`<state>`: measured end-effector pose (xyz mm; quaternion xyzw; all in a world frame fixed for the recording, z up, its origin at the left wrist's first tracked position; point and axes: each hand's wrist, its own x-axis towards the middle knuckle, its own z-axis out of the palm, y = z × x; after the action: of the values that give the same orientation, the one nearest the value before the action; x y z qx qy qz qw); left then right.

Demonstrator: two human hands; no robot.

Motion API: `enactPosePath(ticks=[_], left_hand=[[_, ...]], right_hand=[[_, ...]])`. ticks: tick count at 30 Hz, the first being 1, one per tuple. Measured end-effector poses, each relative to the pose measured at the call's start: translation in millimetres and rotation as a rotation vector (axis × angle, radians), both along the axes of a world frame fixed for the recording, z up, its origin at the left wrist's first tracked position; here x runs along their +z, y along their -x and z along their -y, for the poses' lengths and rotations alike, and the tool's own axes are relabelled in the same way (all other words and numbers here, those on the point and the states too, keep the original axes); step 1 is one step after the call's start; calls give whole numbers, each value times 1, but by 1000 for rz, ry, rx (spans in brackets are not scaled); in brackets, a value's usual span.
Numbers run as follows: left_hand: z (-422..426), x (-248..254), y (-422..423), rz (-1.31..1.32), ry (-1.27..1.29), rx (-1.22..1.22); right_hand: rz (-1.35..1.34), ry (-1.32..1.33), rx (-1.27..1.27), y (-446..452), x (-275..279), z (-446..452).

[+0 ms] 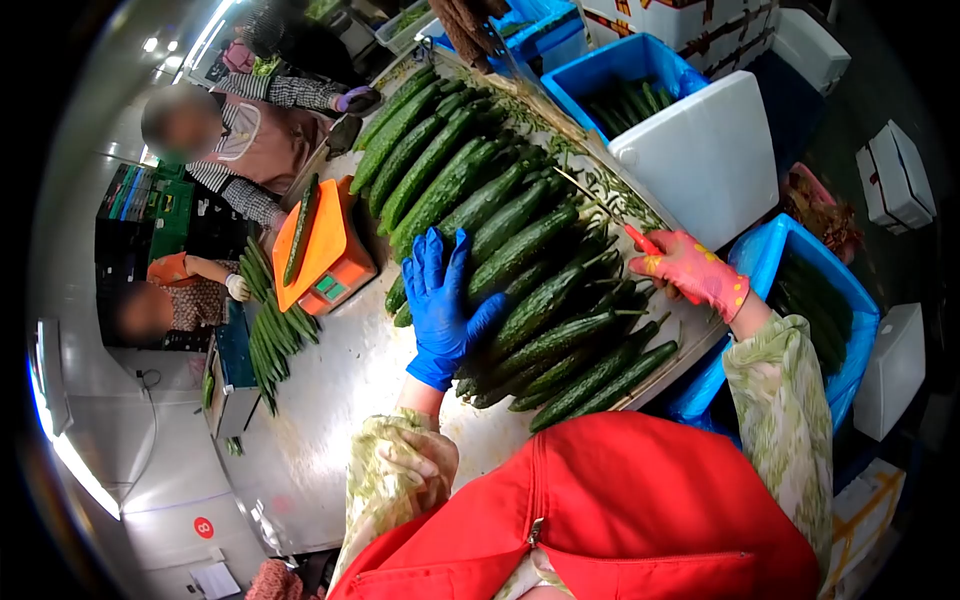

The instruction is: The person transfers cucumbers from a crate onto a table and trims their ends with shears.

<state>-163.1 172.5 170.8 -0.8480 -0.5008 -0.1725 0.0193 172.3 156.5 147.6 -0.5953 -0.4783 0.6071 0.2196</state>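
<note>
My left hand (440, 305), in a blue glove, lies with fingers spread on the near side of a long pile of cucumbers (520, 240). Its palm rests against them and grips none. On the pile's other side, my right hand (692, 270), in a pink patterned glove, is closed around the red handle of a knife (638, 238). The knife's thin blade points up and left over the stem ends and is hard to make out. The cucumbers lie side by side in a row, several with stems showing.
An orange scale (325, 250) with one cucumber on it stands left of the pile. More cucumbers (270, 330) lie beyond it on the metal table (320, 400). Blue crates (800, 235) and a white foam lid (700, 160) stand at right. Two people work across the table.
</note>
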Motion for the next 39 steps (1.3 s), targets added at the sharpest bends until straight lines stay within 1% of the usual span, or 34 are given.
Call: enactPosePath(ticks=[3,7,9,10,12,13,14,15,16,17,18,20,22,29,33,35,37,38,39], left_hand=[[2,2,0,2,19,16],[2,1,0,17,11,-1],[2,8,0,30,-39,-4],[-1,7,5,103,-88,-64],[2,7,11,150,-105,-34],[4,3,12,191,-95,-38],[5,-1,16,180,-137,-20],[4,-9,18,170,-94,-35],[5,-14,17,187,-110,-22],[5,-18,16,209,-112,-31],[6,-23,16,208,-106,-29],[5,-16,17,186,-93,-23],[5,-21,15,183,-58,-34],[7,-32,16,289,-121,-32],[9,-27,17,277,-112,-23],[10,-21,19,279,-106,-21],[9,-21,19,289,-114,-19],[9,-20,19,263,-93,-10],[8,-20,20,253,-102,-9]], right_hand=[[-31,-5,-29,0,-8,-1],[40,-36,-18,4,3,3],[114,-107,49,1,3,2],[203,-238,56,1,-6,-1],[51,-239,-12,7,-11,-2],[-127,-133,-82,-3,-40,-1],[-139,-142,-146,6,-31,2],[-130,-181,-185,7,-31,6],[-218,-253,-213,6,-33,12],[-350,-98,-450,31,-1,32],[-492,-59,-527,30,-7,39],[-614,-34,-565,32,-26,39],[-671,2,-602,37,-40,35],[-746,94,-669,32,-64,29],[-783,141,-713,22,-78,35],[-852,214,-778,15,-85,41],[-983,354,-892,18,-83,48],[-954,129,-756,28,-82,57],[-925,117,-719,24,-93,59]])
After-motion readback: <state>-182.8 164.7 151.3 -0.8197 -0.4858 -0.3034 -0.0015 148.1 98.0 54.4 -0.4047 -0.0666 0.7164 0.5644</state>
